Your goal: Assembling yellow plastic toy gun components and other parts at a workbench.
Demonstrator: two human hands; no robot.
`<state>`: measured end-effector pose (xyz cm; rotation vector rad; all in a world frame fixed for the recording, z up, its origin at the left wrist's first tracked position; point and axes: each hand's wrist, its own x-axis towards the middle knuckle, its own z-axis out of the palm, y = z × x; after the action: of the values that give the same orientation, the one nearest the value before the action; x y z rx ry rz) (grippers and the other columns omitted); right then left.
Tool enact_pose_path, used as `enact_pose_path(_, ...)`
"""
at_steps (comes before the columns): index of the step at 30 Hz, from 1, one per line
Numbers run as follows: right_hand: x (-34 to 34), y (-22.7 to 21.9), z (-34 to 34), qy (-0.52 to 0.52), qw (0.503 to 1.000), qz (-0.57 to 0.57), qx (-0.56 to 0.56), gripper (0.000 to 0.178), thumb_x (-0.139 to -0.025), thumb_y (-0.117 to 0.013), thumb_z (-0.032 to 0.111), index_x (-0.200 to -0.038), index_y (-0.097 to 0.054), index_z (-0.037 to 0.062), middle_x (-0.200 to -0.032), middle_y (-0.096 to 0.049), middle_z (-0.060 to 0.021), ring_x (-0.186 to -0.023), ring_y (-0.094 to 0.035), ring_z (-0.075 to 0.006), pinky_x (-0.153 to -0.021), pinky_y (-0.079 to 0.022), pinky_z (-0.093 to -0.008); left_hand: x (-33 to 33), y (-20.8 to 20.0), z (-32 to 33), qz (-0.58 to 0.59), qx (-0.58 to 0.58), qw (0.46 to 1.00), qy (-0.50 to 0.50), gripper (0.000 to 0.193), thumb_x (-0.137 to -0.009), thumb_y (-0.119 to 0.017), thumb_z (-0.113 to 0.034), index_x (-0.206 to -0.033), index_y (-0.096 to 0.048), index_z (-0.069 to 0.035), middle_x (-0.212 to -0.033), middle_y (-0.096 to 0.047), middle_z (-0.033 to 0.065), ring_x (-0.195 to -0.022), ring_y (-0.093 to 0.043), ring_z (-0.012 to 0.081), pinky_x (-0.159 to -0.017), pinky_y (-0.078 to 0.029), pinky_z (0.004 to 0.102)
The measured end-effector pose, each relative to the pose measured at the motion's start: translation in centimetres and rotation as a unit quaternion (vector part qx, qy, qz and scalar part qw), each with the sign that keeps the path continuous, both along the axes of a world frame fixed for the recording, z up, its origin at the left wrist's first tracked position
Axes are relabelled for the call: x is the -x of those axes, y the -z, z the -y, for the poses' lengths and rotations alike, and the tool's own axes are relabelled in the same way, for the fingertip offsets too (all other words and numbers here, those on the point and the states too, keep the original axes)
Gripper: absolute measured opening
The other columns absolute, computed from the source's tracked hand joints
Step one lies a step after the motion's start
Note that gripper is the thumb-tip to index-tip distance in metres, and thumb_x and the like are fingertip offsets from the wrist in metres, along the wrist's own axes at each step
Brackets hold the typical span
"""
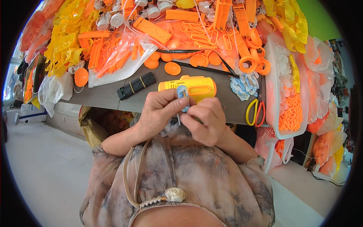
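Observation:
In front of my chest, my left hand (164, 108) pinches a small blue printed sticker (182, 92) upright between thumb and fingers. My right hand (206, 120) is right beside it, its fingers curled together against the lower part of the sticker. What the right fingers grip, if anything, is hidden; a thin pale edge pokes out between the hands. Just beyond lies a yellow plastic toy housing (194, 86) with an orange insert, partly covered by the sticker and fingers. A heap of similar blue stickers (245, 87) rests to the right.
Scissors (256, 112) with yellow and red handles lie near the table's right edge. A black banded block (136, 86) is left of the housing. Orange parts (200, 34) and yellow shells (66, 41) pile up behind. At right stands a clear bin (281, 130) of small parts.

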<state>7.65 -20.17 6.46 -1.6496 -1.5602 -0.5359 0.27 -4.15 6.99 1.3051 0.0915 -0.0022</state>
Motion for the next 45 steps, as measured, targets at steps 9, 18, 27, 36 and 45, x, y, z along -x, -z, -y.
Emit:
enact_pose_path(9,-1.4,-0.8,1.9,-0.107,0.986,-0.115,0.048,0.029,-0.066,-0.067,0.000,-0.095,-0.064,-0.0010,-0.106,-0.059,-0.0169,-0.090,-0.059,-0.0319,-0.077,-0.051,-0.0396,0.3,-0.3,-1.4,-0.056,-0.169,0.971,0.157,0.012,-0.086,-0.064,-0.008,-0.090,-0.062,0.003,-0.067,-0.060,0.0044,-0.059,-0.056,0.0100,-0.054,-0.047,0.0267)
enact_pose_path(18,-1.4,0.0,2.7,-0.107,0.983,-0.146,0.020,0.031,-0.063,-0.074,-0.002,-0.092,-0.063,-0.0022,-0.095,-0.062,-0.0154,-0.073,-0.062,-0.0277,-0.060,-0.050,-0.0338,-0.5,-0.4,-2.1,-0.078,-0.093,0.972,0.199,0.017,-0.079,-0.074,-0.014,-0.081,-0.067,0.001,-0.067,-0.060,-0.0005,-0.065,-0.050,0.0051,-0.056,-0.041,0.0251)
enact_pose_path(27,-1.6,0.0,3.1,-0.062,0.983,-0.171,-0.020,0.033,-0.066,-0.074,-0.003,-0.096,-0.061,0.0022,-0.094,-0.063,-0.0139,-0.075,-0.061,-0.0278,-0.064,-0.050,-0.0344,-0.3,1.0,-1.9,-0.058,0.001,0.988,0.146,0.022,-0.073,-0.079,-0.016,-0.070,-0.062,-0.003,-0.064,-0.058,-0.0035,-0.058,-0.046,0.0027,-0.053,-0.037,0.0221)
enact_pose_path(36,-7.3,1.7,5.4,0.159,0.984,-0.066,0.045,0.039,-0.065,-0.072,-0.008,-0.100,-0.059,0.0025,-0.093,-0.063,-0.0102,-0.084,-0.060,-0.0274,-0.074,-0.048,-0.0350,-1.4,3.1,-2.5,0.288,-0.544,0.787,-0.037,0.037,-0.069,-0.073,-0.014,-0.106,-0.065,-0.010,-0.114,-0.057,0.0102,-0.103,-0.052,0.0308,-0.084,-0.040,0.0412)
enact_pose_path(45,-7.6,2.0,5.3,0.149,0.971,-0.187,0.011,0.036,-0.068,-0.072,-0.007,-0.100,-0.059,0.0028,-0.094,-0.063,-0.0097,-0.085,-0.060,-0.0246,-0.075,-0.048,-0.0321,-1.6,4.7,-2.7,0.291,-0.540,0.789,-0.005,0.040,-0.071,-0.071,-0.012,-0.110,-0.065,-0.011,-0.119,-0.056,0.0105,-0.108,-0.050,0.0323,-0.088,-0.041,0.0434)
